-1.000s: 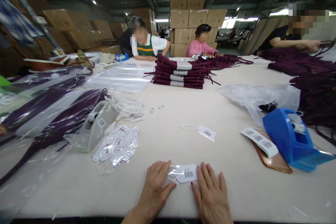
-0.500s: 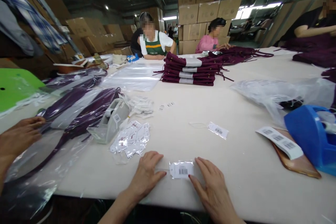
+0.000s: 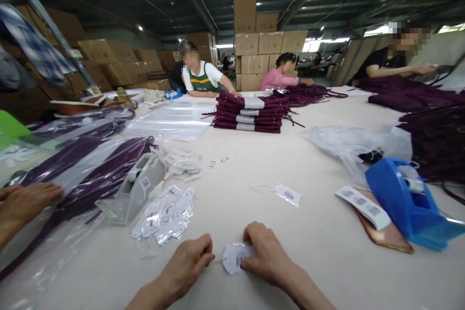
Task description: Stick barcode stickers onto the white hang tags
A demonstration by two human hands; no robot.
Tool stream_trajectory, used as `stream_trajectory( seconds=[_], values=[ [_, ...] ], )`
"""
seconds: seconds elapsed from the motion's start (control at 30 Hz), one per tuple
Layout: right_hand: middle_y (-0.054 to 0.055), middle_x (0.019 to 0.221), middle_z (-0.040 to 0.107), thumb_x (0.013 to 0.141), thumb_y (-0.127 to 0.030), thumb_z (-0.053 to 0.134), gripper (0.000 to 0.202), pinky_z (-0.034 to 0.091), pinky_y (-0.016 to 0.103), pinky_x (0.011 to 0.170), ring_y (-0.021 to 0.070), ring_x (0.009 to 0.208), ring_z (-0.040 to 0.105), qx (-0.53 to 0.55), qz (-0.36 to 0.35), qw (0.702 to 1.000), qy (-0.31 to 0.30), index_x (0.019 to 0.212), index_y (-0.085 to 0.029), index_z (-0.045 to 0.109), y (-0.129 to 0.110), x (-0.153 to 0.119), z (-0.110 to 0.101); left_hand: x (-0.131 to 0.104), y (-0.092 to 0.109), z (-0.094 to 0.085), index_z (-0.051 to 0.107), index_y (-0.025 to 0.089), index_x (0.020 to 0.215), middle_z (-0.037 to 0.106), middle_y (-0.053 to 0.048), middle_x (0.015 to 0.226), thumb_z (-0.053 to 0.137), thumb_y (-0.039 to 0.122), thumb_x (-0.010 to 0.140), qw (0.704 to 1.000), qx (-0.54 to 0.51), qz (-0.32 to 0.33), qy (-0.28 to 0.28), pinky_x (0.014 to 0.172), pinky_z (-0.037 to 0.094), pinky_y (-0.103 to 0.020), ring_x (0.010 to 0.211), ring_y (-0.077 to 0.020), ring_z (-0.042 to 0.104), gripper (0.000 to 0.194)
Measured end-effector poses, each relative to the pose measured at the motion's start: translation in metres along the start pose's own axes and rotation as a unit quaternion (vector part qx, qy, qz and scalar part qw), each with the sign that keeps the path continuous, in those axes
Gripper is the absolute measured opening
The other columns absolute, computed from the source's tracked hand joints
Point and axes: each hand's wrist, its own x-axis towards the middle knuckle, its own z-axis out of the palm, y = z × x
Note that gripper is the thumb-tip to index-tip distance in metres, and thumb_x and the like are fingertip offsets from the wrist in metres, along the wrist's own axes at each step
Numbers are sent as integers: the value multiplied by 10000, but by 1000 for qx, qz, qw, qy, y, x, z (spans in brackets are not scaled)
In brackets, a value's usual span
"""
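Tag (image 3: 231, 258) lies on a table (image 3: 308, 237), pinched by the right hand (image 3: 267, 254); beside it, the left hand (image 3: 186, 262) presses fingertips together, their hold unclear.

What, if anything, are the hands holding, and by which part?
The right hand holds the tag by its right end. Whether the left hand holds anything can't be told.

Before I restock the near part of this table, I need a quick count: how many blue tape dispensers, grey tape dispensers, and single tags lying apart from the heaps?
Blue tape dispenser: 1
Grey tape dispenser: 1
Single tags: 2 (the held tag at the right hand, the lone tag beyond it)
Total: 4
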Motion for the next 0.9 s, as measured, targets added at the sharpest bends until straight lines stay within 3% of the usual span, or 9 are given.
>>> stream_trajectory(
  seconds=[0.1, 0.2, 0.27, 0.43, 0.5, 0.57, 0.67, 0.8, 0.9],
  values=[
    [9, 801, 567, 534, -241, 646, 470, 319, 278, 692, 177, 767, 468, 29, -14, 999, -35, 997, -221, 566, -2, -1, -4, 1, 8, -10, 384, 207, 664, 486, 40, 589, 371, 265, 773, 1000, -9, 27, 5, 584, 296, -234, 594, -119, 461, 124],
    [-42, 558, 444, 560, -263, 616, 108, 286, 240, 579, 117, 593, 408, 107, -8, 990, -95, 622, -190, 566, 7, 0, -9, 5, 13, -19, 395, 207, 649, 458, 46, 550, 383, 296, 770, 999, -17, 40, 23, 568, 290, -232, 567, -117, 447, 151],
    [-61, 496, 374, 542, -260, 598, 139, 246, 225, 505, 84, 508, 343, 221, 25, 967, -124, 530, -175, 489, 19, 1, -16, 13, 18, -23, 409, 204, 633, 450, 53, 521, 410, 287, 748, 998, -46, 40, 22, 556, 296, -225, 543, -111, 441, 142],
    [-39, 526, 475, 546, -326, 582, 195, 317, 229, 511, 90, 497, 416, 354, 39, 930, -94, 613, -152, 526, 59, 8, -57, 63, 47, -28, 468, 186, 613, 505, 47, 518, 458, 232, 716, 990, -121, 55, 43, 554, 347, -215, 526, -105, 465, 113],
    [-14, 595, 530, 590, -360, 562, 246, 346, 240, 523, 116, 539, 474, 298, 57, 953, -19, 721, -152, 552, 75, 10, -75, 88, 63, -25, 533, 170, 723, 589, 3, 671, 460, 204, 733, 990, -80, 77, 88, 651, 392, -241, 657, -130, 527, 81],
    [35, 742, 581, 635, -377, 541, 307, 392, 270, 564, 167, 655, 538, 162, 104, 972, 137, 854, -162, 560, 91, 10, -84, 107, 78, -13, 543, 155, 923, 602, -67, 946, 506, 193, 733, 984, 11, 105, 143, 795, 392, -312, 885, -184, 532, 198],
    [92, 920, 589, 751, -381, 456, 304, 443, 331, 692, 220, 835, 562, -69, 90, 929, 353, 954, -181, 562, 108, 7, -70, 114, 90, 22, 522, 164, 996, 546, -99, 1081, 499, 220, 781, 963, 136, 176, 150, 868, 363, -395, 1016, -233, 476, 224],
    [70, 981, 627, 834, -338, 372, 275, 456, 328, 725, 203, 893, 577, -233, -99, 893, 372, 977, -240, 585, 121, 8, -24, 109, 93, 70, 485, 182, 1032, 525, -87, 1083, 408, 335, 847, 942, 174, 261, 123, 853, 384, -415, 1009, -234, 459, 252],
    [61, 1017, 635, 822, -253, 346, 309, 454, 337, 641, 222, 909, 580, -314, -94, 881, 341, 1016, -265, 587, 130, 17, -10, 113, 91, 82, 466, 169, 1042, 521, -83, 1061, 342, 361, 871, 935, 178, 265, 157, 846, 392, -410, 999, -227, 449, 286]
  ],
)
